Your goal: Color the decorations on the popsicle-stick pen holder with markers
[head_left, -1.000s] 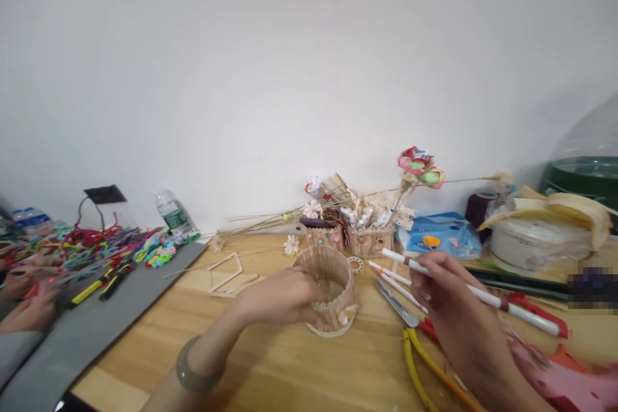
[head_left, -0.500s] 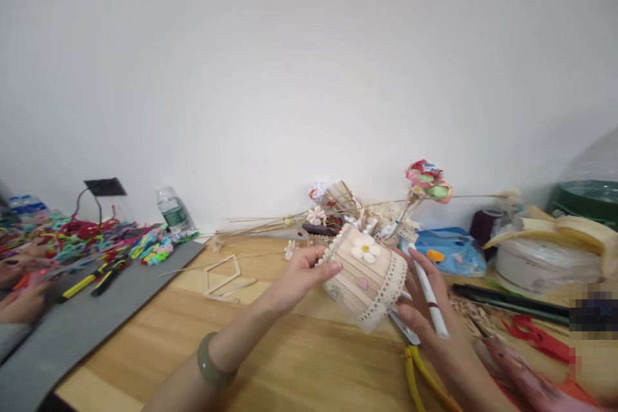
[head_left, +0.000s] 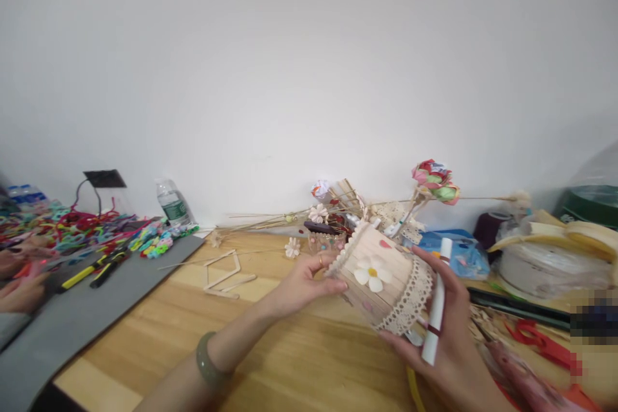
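Note:
A pale wooden-slat pot (head_left: 355,299) trimmed with lace and beads is held tilted between both hands, a white felt flower (head_left: 373,274) facing me. My left hand (head_left: 309,283) grips its beaded rim with the thumb on the outside. My right hand (head_left: 447,322) is wrapped round the other end, by the wide crochet lace (head_left: 412,293). Across that palm lies a white pen-like tube (head_left: 436,318) with a dark red band. Below the right hand shows a yellow handle (head_left: 414,389), partly hidden.
Craft sticks (head_left: 224,275) form an open shape on the wooden table (head_left: 159,328). Behind stand paper flowers (head_left: 434,180) and dried stems. A co-worker's hands (head_left: 22,283) are at far left beside colourful yarn pieces. Red scissors (head_left: 543,347) and a tape roll (head_left: 526,264) lie to the right.
The pot has turned in my hands, so the white flower sits lower and a red heart shows above it. My right hand has come further round it, with the white tube more upright.

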`<action>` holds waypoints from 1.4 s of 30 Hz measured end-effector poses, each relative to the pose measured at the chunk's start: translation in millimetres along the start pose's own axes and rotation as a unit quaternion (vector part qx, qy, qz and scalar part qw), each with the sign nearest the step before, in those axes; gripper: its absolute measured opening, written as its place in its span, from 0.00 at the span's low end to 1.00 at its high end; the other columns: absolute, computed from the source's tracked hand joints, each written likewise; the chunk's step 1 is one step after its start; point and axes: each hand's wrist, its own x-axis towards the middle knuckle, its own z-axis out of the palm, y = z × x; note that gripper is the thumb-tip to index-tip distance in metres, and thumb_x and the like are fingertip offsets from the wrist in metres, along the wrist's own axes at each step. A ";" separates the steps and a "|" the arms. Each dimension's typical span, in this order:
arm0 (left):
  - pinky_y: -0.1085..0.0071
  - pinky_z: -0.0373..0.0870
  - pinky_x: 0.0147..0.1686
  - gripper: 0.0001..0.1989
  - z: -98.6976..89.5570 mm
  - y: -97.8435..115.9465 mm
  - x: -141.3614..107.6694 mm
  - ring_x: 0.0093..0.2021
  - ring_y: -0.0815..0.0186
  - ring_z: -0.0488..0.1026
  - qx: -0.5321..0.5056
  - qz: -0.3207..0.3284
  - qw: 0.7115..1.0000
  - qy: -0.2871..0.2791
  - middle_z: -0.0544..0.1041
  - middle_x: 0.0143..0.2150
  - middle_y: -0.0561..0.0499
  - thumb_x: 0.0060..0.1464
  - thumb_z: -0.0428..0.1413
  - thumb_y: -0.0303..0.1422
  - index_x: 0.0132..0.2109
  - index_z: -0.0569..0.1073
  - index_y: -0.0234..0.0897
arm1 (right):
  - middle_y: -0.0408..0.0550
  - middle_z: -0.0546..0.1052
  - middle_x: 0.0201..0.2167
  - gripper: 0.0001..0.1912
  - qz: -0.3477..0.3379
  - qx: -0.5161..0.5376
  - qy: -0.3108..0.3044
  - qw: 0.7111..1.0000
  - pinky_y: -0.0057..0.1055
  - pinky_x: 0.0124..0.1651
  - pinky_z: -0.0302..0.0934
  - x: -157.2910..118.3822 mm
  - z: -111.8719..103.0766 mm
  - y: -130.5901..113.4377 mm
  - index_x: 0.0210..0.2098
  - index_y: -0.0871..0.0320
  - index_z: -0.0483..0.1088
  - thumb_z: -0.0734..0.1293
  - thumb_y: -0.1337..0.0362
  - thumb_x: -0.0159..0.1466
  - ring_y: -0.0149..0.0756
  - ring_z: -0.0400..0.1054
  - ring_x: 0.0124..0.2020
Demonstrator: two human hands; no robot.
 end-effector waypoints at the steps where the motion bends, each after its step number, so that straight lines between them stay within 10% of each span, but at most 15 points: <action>1: 0.60 0.59 0.54 0.25 -1.6 -2.1 1.7 0.53 0.56 0.65 0.001 0.014 1.000 -0.001 0.71 0.51 0.45 0.41 0.64 0.42 0.46 0.72 0.37 | 0.53 0.49 0.61 0.48 -0.022 -0.016 0.008 1.000 0.54 0.55 0.54 0.2 0.3 2.2 0.62 0.46 0.39 0.71 0.61 0.50 0.57 0.44 0.62; 8: 0.52 0.54 0.57 0.43 11.0 -21.0 5.5 0.61 0.52 0.54 -0.034 -0.008 0.998 0.053 0.59 0.60 0.42 0.29 0.68 0.42 0.54 0.60 0.44 | 0.49 0.48 0.61 0.49 -0.092 -0.093 0.077 0.988 0.59 0.59 0.43 5.4 3.7 7.4 0.62 0.41 0.38 0.70 0.66 0.50 0.58 0.43 0.61; 13: 0.55 0.54 0.57 0.20 23.0 -5.6 -9.3 0.55 0.58 0.59 0.107 0.191 0.955 0.202 0.63 0.50 0.47 0.46 0.61 0.38 0.47 0.66 0.43 | 0.52 0.51 0.60 0.48 -0.136 -0.146 0.052 0.978 0.61 0.59 0.40 4.3 2.8 10.0 0.62 0.44 0.39 0.70 0.67 0.50 0.61 0.43 0.62; 18: 0.54 0.52 0.57 0.05 21.6 19.2 -20.1 0.53 0.58 0.58 0.333 0.312 0.874 0.168 0.65 0.45 0.48 0.53 0.57 0.32 0.38 0.74 0.45 | 0.56 0.55 0.57 0.45 -0.156 -0.128 0.034 0.979 0.64 0.55 0.46 1.4 9.1 2.5 0.60 0.48 0.43 0.70 0.66 0.50 0.60 0.47 0.60; 33: 0.61 0.56 0.51 0.02 27.8 21.5 -23.4 0.47 0.60 0.60 0.475 0.342 0.774 0.240 0.70 0.37 0.48 0.50 0.58 0.28 0.33 0.72 0.39 | 0.59 0.54 0.57 0.46 -0.179 -0.147 -0.010 0.973 0.63 0.56 0.47 -3.8 11.4 -4.0 0.62 0.51 0.41 0.69 0.70 0.51 0.60 0.44 0.62; 38: 0.61 0.58 0.49 0.02 23.6 17.4 -22.3 0.43 0.62 0.62 0.370 0.326 0.829 0.263 0.67 0.34 0.50 0.52 0.56 0.30 0.31 0.69 0.40 | 0.54 0.53 0.58 0.47 -0.162 -0.138 0.024 0.977 0.61 0.58 0.43 -6.0 12.7 -3.2 0.62 0.46 0.42 0.70 0.70 0.50 0.57 0.43 0.62; 42: 0.65 0.62 0.47 0.06 9.7 15.1 -13.0 0.43 0.64 0.63 0.124 0.279 0.885 0.352 0.64 0.36 0.51 0.55 0.53 0.34 0.30 0.66 0.39 | 0.51 0.51 0.61 0.45 0.082 0.054 0.070 0.993 0.57 0.58 0.48 -3.8 10.3 -3.3 0.60 0.44 0.45 0.71 0.60 0.49 0.56 0.49 0.60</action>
